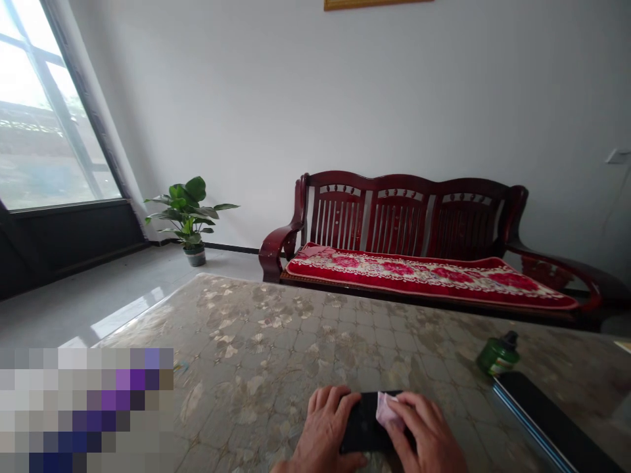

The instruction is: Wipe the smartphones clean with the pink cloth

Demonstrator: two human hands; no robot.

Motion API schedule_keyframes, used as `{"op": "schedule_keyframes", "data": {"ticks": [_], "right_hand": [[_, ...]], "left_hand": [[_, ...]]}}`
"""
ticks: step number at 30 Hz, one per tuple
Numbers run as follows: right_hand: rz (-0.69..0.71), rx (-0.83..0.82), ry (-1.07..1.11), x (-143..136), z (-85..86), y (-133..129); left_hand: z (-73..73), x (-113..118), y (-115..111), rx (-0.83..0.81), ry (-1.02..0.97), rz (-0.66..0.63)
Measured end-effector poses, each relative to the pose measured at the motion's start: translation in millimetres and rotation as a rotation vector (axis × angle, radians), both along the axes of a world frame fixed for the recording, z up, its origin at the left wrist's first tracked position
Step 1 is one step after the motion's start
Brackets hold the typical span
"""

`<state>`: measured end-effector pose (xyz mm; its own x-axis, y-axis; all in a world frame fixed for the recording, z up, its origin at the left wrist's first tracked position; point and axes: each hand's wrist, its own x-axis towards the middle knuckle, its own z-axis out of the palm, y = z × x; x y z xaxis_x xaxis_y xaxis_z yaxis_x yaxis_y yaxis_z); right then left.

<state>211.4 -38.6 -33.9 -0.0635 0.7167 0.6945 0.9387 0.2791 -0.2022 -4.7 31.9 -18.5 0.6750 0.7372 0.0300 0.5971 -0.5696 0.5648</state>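
Observation:
A flat black rectangle that looks like a smartphone (363,420) lies at the near side of the table. My left hand (328,424) grips its left end, fingers along the far edge and thumb by the near edge. A crumpled pale pink cloth or tissue (387,408) is pinched in my right hand (426,433), pressed against the right part of the dark surface. My right hand covers the right end of the phone.
A patterned, clear-covered tabletop (256,368) spreads around my hands. To the right stand a green bottle with a black top (499,355) and a long black-topped object with blue edges (552,420). Beyond are a wooden bench (394,217) and a potted plant (190,213). The lower left is pixelated.

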Motion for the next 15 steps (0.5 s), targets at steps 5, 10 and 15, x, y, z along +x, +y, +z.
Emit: {"op": "schedule_keyframes", "data": {"ticks": [5,10,15], "right_hand": [[-0.011,-0.109,0.095,-11,-0.7,-1],[-0.003,-0.180,0.132,-12,4.6,-4],[-0.050,-0.190,0.095,-13,12.3,-5]], "left_hand": [[4.9,-1,-5,0.013,-0.052,0.027],[0.3,-3,-5,0.044,-0.078,0.031],[-4.7,-9,-4,0.105,-0.107,0.083]]}}
